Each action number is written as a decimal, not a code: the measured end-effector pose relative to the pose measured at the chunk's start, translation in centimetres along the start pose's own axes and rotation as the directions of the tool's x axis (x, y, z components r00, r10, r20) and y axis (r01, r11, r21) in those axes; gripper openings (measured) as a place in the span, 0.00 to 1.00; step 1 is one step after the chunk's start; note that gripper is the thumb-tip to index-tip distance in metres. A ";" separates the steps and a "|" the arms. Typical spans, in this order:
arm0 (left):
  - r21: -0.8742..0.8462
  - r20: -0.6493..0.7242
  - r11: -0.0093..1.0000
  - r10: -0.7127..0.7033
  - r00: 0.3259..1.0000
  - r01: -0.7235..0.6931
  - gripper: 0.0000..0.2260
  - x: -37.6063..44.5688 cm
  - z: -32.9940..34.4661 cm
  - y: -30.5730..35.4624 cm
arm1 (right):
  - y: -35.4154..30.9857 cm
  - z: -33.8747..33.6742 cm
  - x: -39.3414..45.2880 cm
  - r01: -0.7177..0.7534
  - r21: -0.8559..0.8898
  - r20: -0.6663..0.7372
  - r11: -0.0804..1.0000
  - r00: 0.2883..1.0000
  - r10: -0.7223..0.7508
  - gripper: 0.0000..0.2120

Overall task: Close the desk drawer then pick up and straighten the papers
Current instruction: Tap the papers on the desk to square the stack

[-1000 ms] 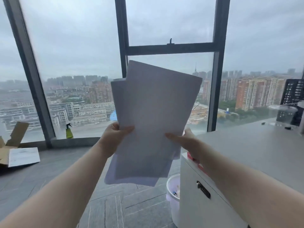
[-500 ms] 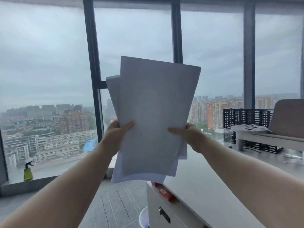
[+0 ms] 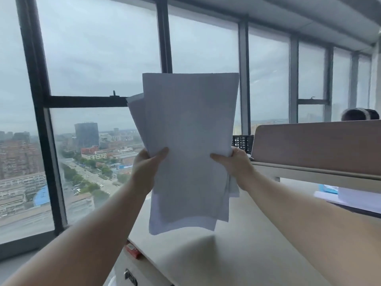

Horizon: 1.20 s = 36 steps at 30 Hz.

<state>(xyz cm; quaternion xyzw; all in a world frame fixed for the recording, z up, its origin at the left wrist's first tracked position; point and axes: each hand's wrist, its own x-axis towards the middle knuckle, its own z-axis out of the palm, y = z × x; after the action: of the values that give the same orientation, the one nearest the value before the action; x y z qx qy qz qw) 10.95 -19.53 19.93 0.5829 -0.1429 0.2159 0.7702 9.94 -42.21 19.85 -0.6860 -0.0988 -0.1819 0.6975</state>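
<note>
I hold a stack of white papers (image 3: 189, 145) upright in the air above the desk. My left hand (image 3: 147, 166) grips its left edge and my right hand (image 3: 235, 164) grips its right edge, thumbs on the near face. The sheets are uneven: one corner sticks out at the upper left and edges are staggered at the bottom. The papers hang clear of the pale desk top (image 3: 237, 259). At the desk's near left end, the white drawer front (image 3: 132, 275) with a dark handle sits flush under the top.
A small red item (image 3: 133, 251) lies at the desk's left edge. A wooden partition (image 3: 317, 147) stands at the right with someone's head behind it. More papers (image 3: 350, 199) lie at the desk's far right. Big windows (image 3: 92, 58) fill the back.
My view has swung right and up, from the floor and drawer side toward the desk. The papers now hang over the desk top and look squarer; both hands keep their grip.
</note>
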 end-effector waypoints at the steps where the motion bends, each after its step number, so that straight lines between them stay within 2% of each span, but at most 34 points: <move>1: -0.004 0.017 1.000 -0.007 1.000 0.007 0.02 -0.1 0.9 -0.7 | 0.5 -0.9 0.1 0.006 -0.012 -0.032 1.000 0.999 -0.006 0.06; 8: -0.012 0.026 0.997 -0.073 0.997 0.073 0.08 -0.3 4.9 -4.5 | 2.9 -4.6 -0.1 0.012 -0.128 -0.136 0.992 0.990 -0.030 0.04; 12: -0.002 0.037 1.000 -0.025 0.999 0.025 0.02 0.1 5.9 -5.2 | 3.4 -5.0 0.1 -0.002 -0.108 -0.173 0.994 0.985 -0.017 0.10; 14: 0.008 0.013 1.000 -0.006 1.000 0.006 0.02 0.3 6.0 -5.5 | 3.7 -4.8 0.1 -0.011 -0.053 -0.177 0.999 0.984 0.001 0.13; 17: 0.037 -0.002 0.998 -0.044 0.999 0.044 0.04 0.4 5.3 -6.3 | 4.3 -4.5 0.0 -0.032 0.001 -0.138 0.999 0.990 0.032 0.09; 20: 0.088 0.002 0.989 -0.122 0.993 0.121 0.09 0.0 3.9 -8.0 | 5.4 -4.1 -0.3 -0.127 -0.004 -0.099 0.992 0.987 0.125 0.06; 22: 0.080 0.004 0.988 -0.136 0.991 0.136 0.06 -0.2 3.7 -8.8 | 6.0 -3.9 -0.2 -0.150 -0.021 -0.122 0.989 0.982 0.146 0.06; 25: 0.051 0.048 0.991 -0.129 0.990 0.127 0.03 0.1 4.5 -8.5 | 5.3 -3.9 0.7 -0.097 -0.033 -0.187 0.995 0.978 0.089 0.06; 27: 0.018 0.061 0.993 -0.118 0.991 0.117 0.06 0.7 4.9 -8.1 | 4.4 -4.2 1.4 -0.028 0.002 -0.184 1.000 0.983 0.028 0.06; 30: 0.025 0.064 0.997 -0.079 0.995 0.078 0.14 1.3 4.7 -8.3 | 4.4 -5.2 1.8 0.033 0.045 -0.141 0.998 0.990 -0.026 0.10; 32: 0.069 0.059 0.993 -0.103 0.993 0.099 0.20 1.4 4.2 -9.4 | 5.6 -5.7 1.5 -0.006 0.041 -0.121 0.999 0.993 0.011 0.13; 34: 0.111 0.053 0.979 -0.180 0.982 0.173 0.25 1.1 3.8 -10.6 | 7.0 -6.1 1.2 -0.058 0.033 -0.125 0.998 0.990 0.062 0.22; 36: 0.148 0.104 0.961 -0.250 0.963 0.234 0.27 0.7 3.7 -11.7 | 8.0 -6.6 1.1 -0.103 0.044 -0.113 0.994 0.988 0.107 0.25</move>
<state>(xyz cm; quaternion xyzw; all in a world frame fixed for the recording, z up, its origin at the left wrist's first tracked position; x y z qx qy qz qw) 17.58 -25.66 11.51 0.6586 -0.1021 0.0933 0.7397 13.34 -48.99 12.65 -0.6654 -0.0254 -0.1822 0.7235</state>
